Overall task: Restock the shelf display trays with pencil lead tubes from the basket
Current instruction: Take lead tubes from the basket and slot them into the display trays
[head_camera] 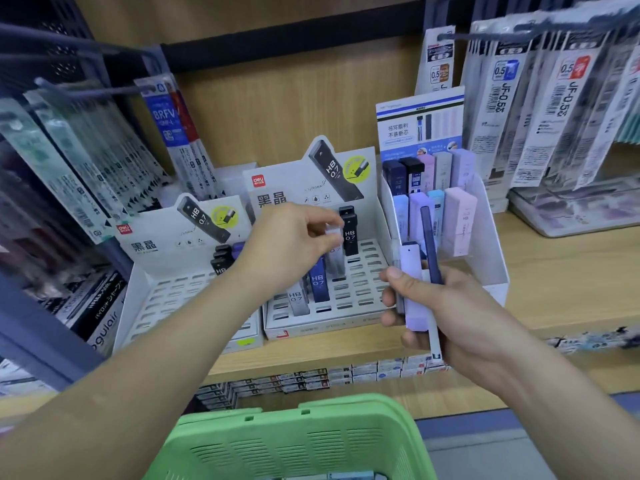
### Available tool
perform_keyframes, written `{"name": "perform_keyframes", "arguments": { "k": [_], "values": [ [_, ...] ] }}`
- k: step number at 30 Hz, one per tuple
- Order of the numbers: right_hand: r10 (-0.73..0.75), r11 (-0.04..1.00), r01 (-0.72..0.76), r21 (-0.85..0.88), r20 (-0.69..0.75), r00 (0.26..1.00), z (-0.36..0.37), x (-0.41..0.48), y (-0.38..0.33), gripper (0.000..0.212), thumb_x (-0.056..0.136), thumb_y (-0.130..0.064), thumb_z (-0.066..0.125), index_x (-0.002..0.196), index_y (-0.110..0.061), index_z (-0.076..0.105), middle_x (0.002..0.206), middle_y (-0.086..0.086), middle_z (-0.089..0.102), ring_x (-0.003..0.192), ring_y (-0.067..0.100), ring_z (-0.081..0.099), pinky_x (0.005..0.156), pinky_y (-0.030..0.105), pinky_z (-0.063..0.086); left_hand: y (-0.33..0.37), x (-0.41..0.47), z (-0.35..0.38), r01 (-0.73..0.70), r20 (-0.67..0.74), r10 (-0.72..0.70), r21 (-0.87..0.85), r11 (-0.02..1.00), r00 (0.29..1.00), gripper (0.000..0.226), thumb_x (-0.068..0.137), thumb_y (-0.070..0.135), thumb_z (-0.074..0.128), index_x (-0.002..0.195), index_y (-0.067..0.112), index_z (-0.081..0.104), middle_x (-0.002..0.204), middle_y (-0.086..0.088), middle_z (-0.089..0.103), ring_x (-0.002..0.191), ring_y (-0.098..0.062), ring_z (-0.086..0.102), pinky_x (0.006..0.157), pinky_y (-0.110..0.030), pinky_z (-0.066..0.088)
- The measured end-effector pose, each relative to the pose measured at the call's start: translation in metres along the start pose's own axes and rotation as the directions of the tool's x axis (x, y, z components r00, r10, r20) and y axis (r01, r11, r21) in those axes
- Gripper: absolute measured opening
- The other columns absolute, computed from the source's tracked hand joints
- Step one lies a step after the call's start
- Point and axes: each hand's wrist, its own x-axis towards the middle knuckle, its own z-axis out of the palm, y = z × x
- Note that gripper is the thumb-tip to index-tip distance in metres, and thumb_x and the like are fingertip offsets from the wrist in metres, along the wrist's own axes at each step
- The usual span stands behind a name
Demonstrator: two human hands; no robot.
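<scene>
Though blurred, tube (334, 234) in left hand (292, 245)

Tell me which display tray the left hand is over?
The middle tray: the left hand pinches a pale tube above its slotted grid, unlike the left tray and pastel-filled right tray.

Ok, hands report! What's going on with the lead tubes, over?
Left hand pinches clear lead tube at middle tray. Right hand grips spare tubes. Black HB tube stands right beside it.

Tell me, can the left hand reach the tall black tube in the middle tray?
Probably yes: the left hand hovers right beside the black tube, nothing between, though its fingers pinch a pale tube.
</scene>
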Motion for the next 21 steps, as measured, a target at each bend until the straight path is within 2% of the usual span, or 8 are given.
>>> {"name": "perform_keyframes", "arguments": {
  "k": [3,8,11,13,16,19,21],
  "values": [
    [0.007,1.000,-0.007,0.006,-0.003,1.000,-0.002,0.003,0.001,0.027,0.089,-0.024,0.067,0.108,-0.005,0.064,0.072,0.003,0.064,0.059,0.016,0.065,0.041,0.022,0.043,-0.004,0.003,0.003,0.009,0.047,-0.011,0.036,0.999,0.999,0.018,0.080,0.026,0.076,0.098,0.028,0.076,0.082,0.014,0.070,0.069,0.011,0.056,0.069,0.003,0.036],
    [0.024,0.999,-0.024,0.022,0.012,1.000,-0.003,0.007,0.004,0.025,0.089,-0.024,0.068,0.107,-0.007,0.064,0.073,0.004,0.063,0.058,0.015,0.064,0.041,0.022,0.043,-0.006,0.009,0.003,0.011,0.081,-0.013,0.026,1.000,0.997,0.012,0.078,0.027,0.078,0.087,0.034,0.073,0.079,0.010,0.071,0.071,0.001,0.060,0.067,-0.007,0.043],
    [0.036,0.998,-0.037,0.047,0.023,0.999,-0.002,0.009,0.005,0.028,0.088,-0.025,0.068,0.109,-0.006,0.063,0.070,0.003,0.064,0.059,0.016,0.065,0.041,0.022,0.043,-0.004,0.011,0.001,0.007,0.148,-0.011,0.031,0.999,0.989,0.012,0.077,0.025,0.079,0.083,0.033,0.073,0.076,0.009,0.070,0.068,0.003,0.059,0.063,-0.005,0.041],
    [0.051,0.997,-0.053,0.061,0.034,0.998,-0.001,0.008,0.004,0.029,0.089,-0.026,0.067,0.111,-0.007,0.062,0.070,0.003,0.067,0.061,0.018,0.068,0.041,0.022,0.045,-0.004,0.014,-0.001,-0.008,0.175,-0.008,0.089,0.996,0.985,0.005,0.081,0.025,0.075,0.084,0.029,0.075,0.075,0.011,0.068,0.068,0.005,0.057,0.062,-0.004,0.038],
    [0.071,0.995,-0.075,0.070,0.061,0.996,0.000,0.007,0.003,0.028,0.090,-0.026,0.064,0.113,-0.009,0.062,0.079,0.006,0.074,0.063,0.018,0.070,0.039,0.021,0.044,-0.003,0.016,-0.001,-0.092,0.223,0.039,0.232,0.968,0.974,0.011,0.088,0.026,0.066,0.082,0.033,0.073,0.071,0.005,0.061,0.064,-0.008,0.053,0.062,-0.015,0.036],
    [0.057,0.997,-0.061,0.054,0.069,0.996,0.001,0.006,0.003,0.028,0.091,-0.026,0.063,0.113,-0.009,0.062,0.082,0.008,0.075,0.053,0.015,0.062,0.035,0.016,0.032,0.001,0.021,0.003,0.022,0.153,-0.052,0.190,0.981,0.987,0.005,0.081,0.025,0.074,0.077,0.027,0.074,0.068,0.011,0.067,0.060,0.000,0.057,0.062,-0.016,0.043],
    [0.034,0.997,-0.039,0.064,0.072,0.997,0.002,0.007,0.005,0.034,0.087,-0.028,0.065,0.113,-0.008,0.061,0.080,0.008,0.074,0.047,0.014,0.054,0.034,0.016,0.026,0.002,0.024,0.007,0.097,0.080,-0.109,0.141,0.985,0.991,0.012,0.074,0.025,0.080,0.078,0.024,0.069,0.068,0.010,0.067,0.063,-0.003,0.059,0.066,-0.021,0.046]
  ]
}}
